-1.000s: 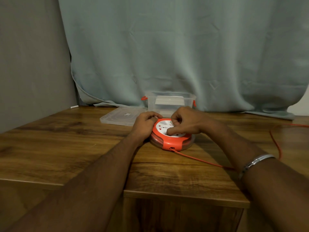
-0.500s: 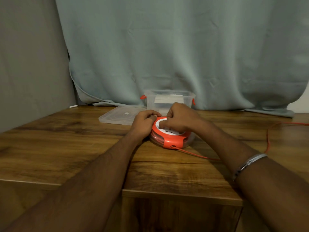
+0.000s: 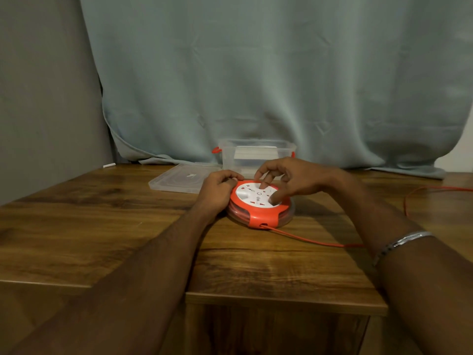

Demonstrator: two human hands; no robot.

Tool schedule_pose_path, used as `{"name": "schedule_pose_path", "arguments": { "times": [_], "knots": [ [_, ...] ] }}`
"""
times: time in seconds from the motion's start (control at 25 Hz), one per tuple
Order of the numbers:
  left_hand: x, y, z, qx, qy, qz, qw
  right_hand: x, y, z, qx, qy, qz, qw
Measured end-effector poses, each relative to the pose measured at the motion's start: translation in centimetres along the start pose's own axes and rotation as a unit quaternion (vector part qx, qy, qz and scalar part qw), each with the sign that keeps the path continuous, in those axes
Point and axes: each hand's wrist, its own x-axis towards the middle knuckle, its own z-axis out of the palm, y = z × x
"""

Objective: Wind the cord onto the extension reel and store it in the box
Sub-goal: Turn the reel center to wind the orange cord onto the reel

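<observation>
A round orange extension reel (image 3: 261, 216) with a white socket face lies flat on the wooden table (image 3: 102, 226). My left hand (image 3: 217, 192) grips its left rim. My right hand (image 3: 291, 180) hovers over the top with spread fingers; a fingertip and the thumb press on the white face. The orange cord (image 3: 307, 239) leaves the reel's front slot, runs right under my right forearm, and loops along the table's right side. A clear plastic box (image 3: 256, 155) with orange clips stands open just behind the reel.
The box's clear lid (image 3: 179, 179) lies flat to the left of the box. A pale curtain (image 3: 256, 85) hangs behind the table and drapes onto its back edge. The table's front edge is stepped, nearer on the right.
My right hand has gone from a closed pinch on the reel's top to spread fingers pressing the white face. The cord loop on the right has shifted. My left hand stayed on the rim.
</observation>
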Motion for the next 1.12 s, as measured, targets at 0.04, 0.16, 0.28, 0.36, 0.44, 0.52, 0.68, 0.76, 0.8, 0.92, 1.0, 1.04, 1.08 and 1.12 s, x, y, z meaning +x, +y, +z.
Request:
{"name": "schedule_pose_path", "arguments": {
  "times": [0.04,0.16,0.28,0.36,0.44,0.52,0.68,0.76,0.8,0.92,1.0,1.04,1.08,1.12],
  "knots": [
    [-0.1,0.0,0.0,0.002,0.0,-0.004,1.0,0.1,0.2,0.1,-0.001,0.004,-0.006,1.0],
    [0.0,-0.1,0.0,-0.003,0.004,-0.005,1.0,0.1,0.2,0.5,0.008,0.027,-0.017,0.999],
    [0.2,-0.2,0.0,-0.004,0.01,0.004,1.0,0.1,-0.5,1.3,-0.002,0.058,-0.019,0.998],
    [0.3,-0.4,-0.1,-0.005,0.01,0.015,1.0,0.3,-1.1,1.9,-0.03,0.069,-0.017,0.997],
    [0.3,-0.4,-0.1,-0.001,0.009,0.017,1.0,0.5,-1.6,2.4,-0.06,0.078,-0.007,0.995],
    [0.2,-0.5,-0.1,0.001,0.008,0.016,1.0,0.7,-2.1,2.8,-0.088,0.096,0.003,0.992],
    [0.2,-0.4,-0.1,-0.011,0.009,0.017,1.0,1.2,-2.3,3.3,-0.117,0.141,0.008,0.983],
    [0.1,-0.3,-0.1,-0.01,0.003,0.015,1.0,1.3,-2.3,3.4,-0.112,0.145,0.006,0.983],
    [0.0,-0.3,-0.1,-0.01,-0.003,0.017,1.0,1.3,-2.4,3.5,-0.111,0.145,0.006,0.983],
    [0.1,-0.4,0.0,-0.008,-0.015,0.022,1.0,1.7,-2.4,3.9,-0.096,0.143,0.005,0.985],
    [0.2,-0.5,-0.1,-0.006,-0.011,0.025,1.0,1.8,-2.5,3.8,-0.076,0.142,-0.017,0.987],
    [0.2,-0.5,-0.1,-0.004,-0.01,0.024,1.0,1.7,-2.4,3.5,-0.063,0.146,-0.032,0.987],
    [0.2,-0.5,-0.1,-0.002,-0.01,0.022,1.0,1.6,-2.2,3.2,-0.044,0.145,-0.044,0.988],
    [0.2,-0.5,-0.1,-0.002,-0.01,0.02,1.0,1.5,-1.9,2.7,-0.021,0.134,-0.059,0.989]
  ]
}}
